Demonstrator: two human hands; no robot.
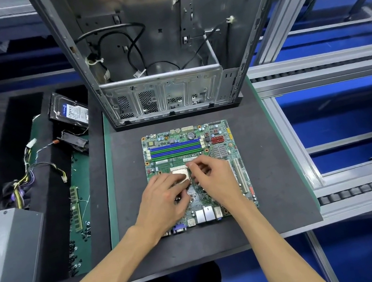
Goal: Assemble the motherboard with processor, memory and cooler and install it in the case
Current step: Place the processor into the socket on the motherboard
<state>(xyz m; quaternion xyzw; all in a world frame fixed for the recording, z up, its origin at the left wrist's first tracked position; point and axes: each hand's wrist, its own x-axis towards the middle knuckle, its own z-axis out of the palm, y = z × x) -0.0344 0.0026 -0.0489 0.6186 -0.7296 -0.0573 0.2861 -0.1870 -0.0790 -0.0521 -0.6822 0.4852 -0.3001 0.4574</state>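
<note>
A green motherboard [225, 143] lies flat on the dark mat [277, 199], with blue and green memory slots [175, 149] near its far edge. At the socket in the board's middle sits a pale square processor [181, 174]. My left hand [162, 198] and my right hand [211, 176] both pinch its edges with their fingertips, one on each side. Whether the processor is fully seated is hidden by my fingers. The open metal case [162, 95] stands upright just behind the board, with black cables hanging inside.
Left of the mat are a hard drive [70, 111], a small black fan part [75, 141], a bundle of power cables [25, 179], a loose memory stick [76, 210], several black screws [75, 252] and a grey power supply box [5, 249]. A roller conveyor [367, 188] runs at the right.
</note>
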